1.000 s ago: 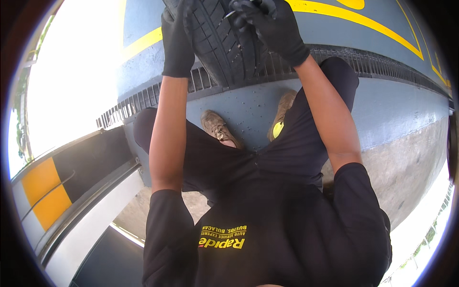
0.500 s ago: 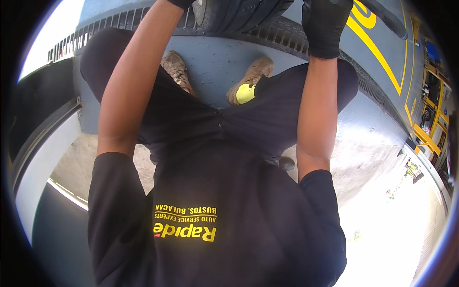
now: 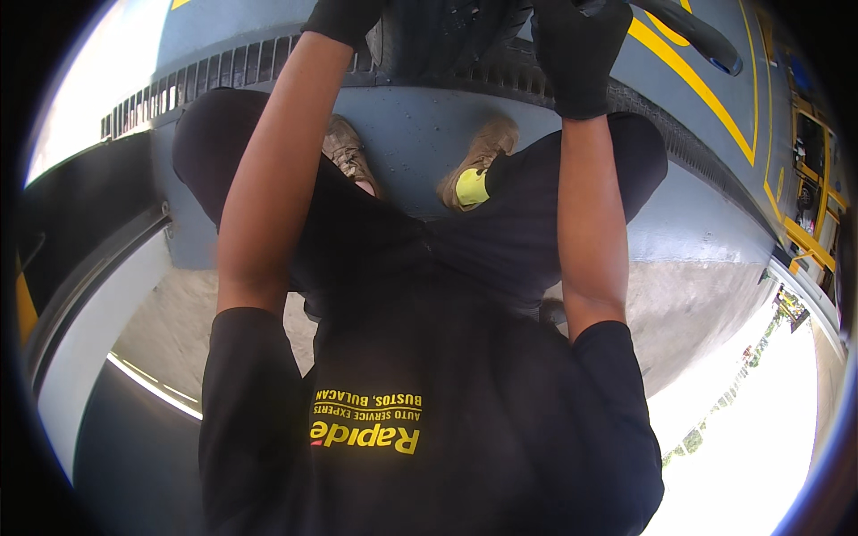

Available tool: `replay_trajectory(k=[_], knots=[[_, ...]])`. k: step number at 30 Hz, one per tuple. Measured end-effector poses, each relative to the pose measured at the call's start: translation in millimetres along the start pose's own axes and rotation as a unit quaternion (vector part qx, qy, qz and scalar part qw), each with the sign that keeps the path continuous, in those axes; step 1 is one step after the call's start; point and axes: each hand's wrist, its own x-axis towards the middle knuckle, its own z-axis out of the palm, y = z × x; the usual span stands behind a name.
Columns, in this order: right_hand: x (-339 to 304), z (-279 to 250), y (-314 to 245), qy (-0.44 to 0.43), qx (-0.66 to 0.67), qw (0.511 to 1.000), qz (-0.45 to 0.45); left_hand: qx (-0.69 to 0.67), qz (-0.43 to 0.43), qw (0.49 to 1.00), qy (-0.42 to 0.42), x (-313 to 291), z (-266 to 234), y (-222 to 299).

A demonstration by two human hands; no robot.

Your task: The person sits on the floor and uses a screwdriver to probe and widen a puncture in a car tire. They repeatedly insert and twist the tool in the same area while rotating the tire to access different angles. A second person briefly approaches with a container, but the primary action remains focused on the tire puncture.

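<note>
A black ribbed tire (image 3: 447,40) stands at the top edge, above and beyond my feet; its upper part is out of the picture. My left hand (image 3: 344,18), in a black glove, is at the tire's left side. Its fingers are cut off by the top edge. My right hand (image 3: 583,58), also gloved in black, is by the tire's right side with its fingers curled. What they close round is hidden. A dark tool handle (image 3: 706,45) with a rounded end slants down to the right of this hand; whether the hand holds it cannot be told.
A slotted drain grate (image 3: 223,71) crosses the grey-blue floor (image 3: 402,116) behind the tire. My brown shoes (image 3: 478,161) are between my bent knees. Yellow painted lines (image 3: 697,80) mark the floor at right. Yellow-framed racks (image 3: 809,179) stand at the far right.
My right hand has shifted left and slightly down, and the dark handle has shifted left as well. My left hand shows more at the top edge. The whole view has tilted slightly.
</note>
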Motion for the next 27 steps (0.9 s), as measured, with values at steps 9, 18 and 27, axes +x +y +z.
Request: replay_trajectory(k=[9,18,27], knots=[[-1,3,-1,-0.019,-0.081,0.995,-0.060,-0.159,-0.201,0.966,0.029,4,-3,34],[10,6,30,-0.018,-0.088,0.961,-0.262,-0.249,-0.245,0.937,0.009,0,3,40],[1,-7,1,-0.022,0.039,0.996,0.079,-0.278,-0.265,0.923,0.010,6,4,45]])
